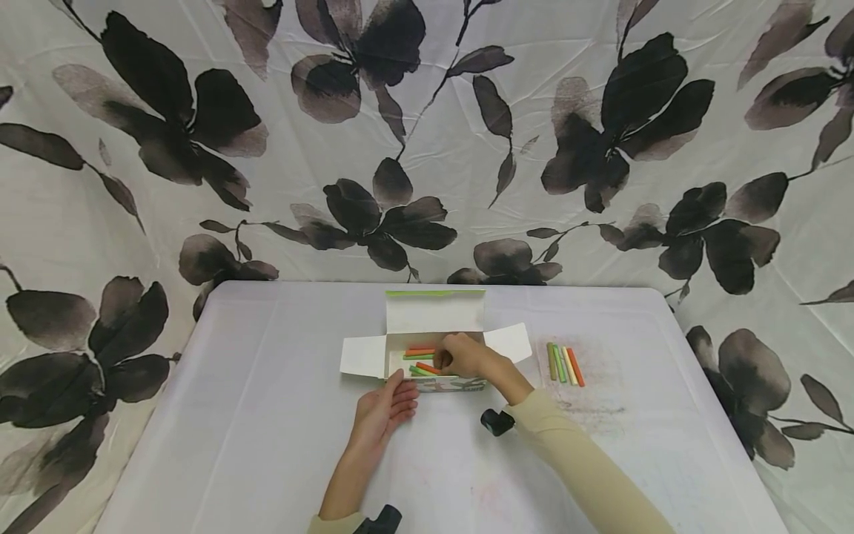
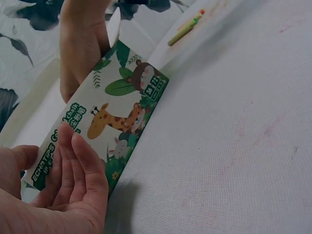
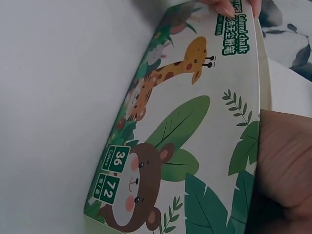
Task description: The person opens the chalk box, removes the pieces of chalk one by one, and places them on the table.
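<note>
Viewing from the head, I find chalk sticks [image 1: 420,351] in an open-flapped box [image 1: 460,385], the right hand [image 1: 463,356] inside, its grip unclear; the left hand [image 1: 382,412], fingers relaxed, rests at its front. Left wrist reveals a printed giraffe [image 2: 105,120]; right wrist, a legible "36 Colors" label [image 3: 116,158].

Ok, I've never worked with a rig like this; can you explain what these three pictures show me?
There's no robot: someone works with a bare left hand and right hand. The wide picture is taken from the head, looking forward and down; the two closer ones come from a small black camera on each wrist. On the white table stands an open chalk box, with some sticks inside and four chalk sticks to its right. The left hand touches the box; the right is inside it, its grip hidden.
</note>
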Available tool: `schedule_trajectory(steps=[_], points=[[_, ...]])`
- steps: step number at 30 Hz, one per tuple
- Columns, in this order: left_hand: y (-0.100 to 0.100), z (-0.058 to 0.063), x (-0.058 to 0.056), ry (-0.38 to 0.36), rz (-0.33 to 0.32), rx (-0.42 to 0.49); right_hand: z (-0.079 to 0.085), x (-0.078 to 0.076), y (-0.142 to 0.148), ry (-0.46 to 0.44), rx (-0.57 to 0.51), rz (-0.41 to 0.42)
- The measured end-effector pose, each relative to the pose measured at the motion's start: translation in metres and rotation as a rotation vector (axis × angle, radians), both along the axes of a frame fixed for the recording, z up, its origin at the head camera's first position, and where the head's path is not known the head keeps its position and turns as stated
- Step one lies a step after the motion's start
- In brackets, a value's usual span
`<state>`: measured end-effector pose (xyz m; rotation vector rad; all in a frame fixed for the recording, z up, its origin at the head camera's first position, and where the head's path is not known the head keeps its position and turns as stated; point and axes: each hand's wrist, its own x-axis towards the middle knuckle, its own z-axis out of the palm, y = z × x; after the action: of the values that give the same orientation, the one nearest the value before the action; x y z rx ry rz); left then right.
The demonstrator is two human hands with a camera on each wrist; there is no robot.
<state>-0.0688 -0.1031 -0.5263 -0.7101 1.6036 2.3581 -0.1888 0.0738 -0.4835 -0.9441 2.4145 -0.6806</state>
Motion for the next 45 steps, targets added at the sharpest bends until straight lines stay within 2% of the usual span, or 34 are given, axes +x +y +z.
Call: schedule_trajectory(steps=[7,16,20,28,35,45], points=[[0.0,0.0,0.0,-0.002,-0.006,-0.006,0.0,-0.002,0.005,0.014,-0.044,0.031],[0.0,0.0,0.001,-0.007,0.004,-0.003,0.005,-0.001,0.023,0.053,-0.244,0.034],[0.0,0.0,0.0,-0.013,0.004,-0.019,0.011,-0.002,0.035,0.054,-0.299,-0.013],[0.001,-0.001,0.0,-0.001,0.0,-0.019,0.024,-0.003,0.058,-0.057,-0.378,-0.162],[0.0,0.0,0.0,-0.002,-0.002,-0.023,0.034,-0.003,0.082,-0.112,-0.458,-0.251],[0.0,-0.001,0.0,0.002,0.001,-0.022,0.045,-0.004,0.122,-0.131,-0.451,-0.405]])
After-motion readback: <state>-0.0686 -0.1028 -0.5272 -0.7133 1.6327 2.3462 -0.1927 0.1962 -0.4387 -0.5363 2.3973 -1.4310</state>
